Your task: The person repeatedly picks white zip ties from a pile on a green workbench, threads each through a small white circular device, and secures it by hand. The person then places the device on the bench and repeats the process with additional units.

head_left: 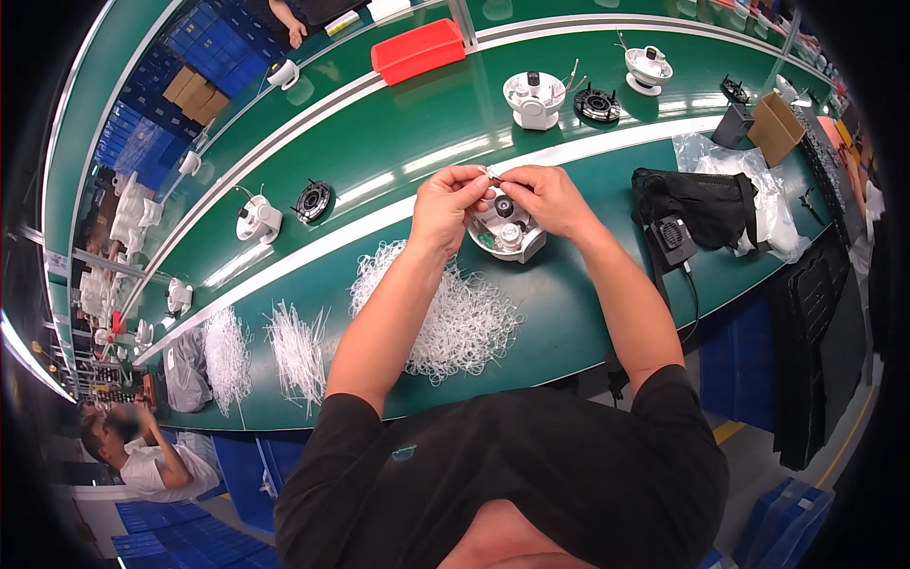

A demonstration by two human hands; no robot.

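Note:
Above the green bench, the fingertips of my left hand [444, 206] and my right hand [550, 197] meet in a pinch. Between them shows a small white piece [490, 174] with a dark bit beside it; its kind is too small to tell. Just below the fingers sits an open white camera housing [512, 248], round, with a black lens [504, 206] and a clear round part inside. My left hand partly covers its left edge. A large heap of looped white cable ties [460, 322] lies under and beside my left forearm.
Straight white ties [299, 353] and another white pile [227, 356] lie to the left. Beyond the bench edge stand more white housings [534, 100], black rings [597, 104] and a red tray [419, 51]. A black bag [697, 204] and small dark device [673, 239] lie right.

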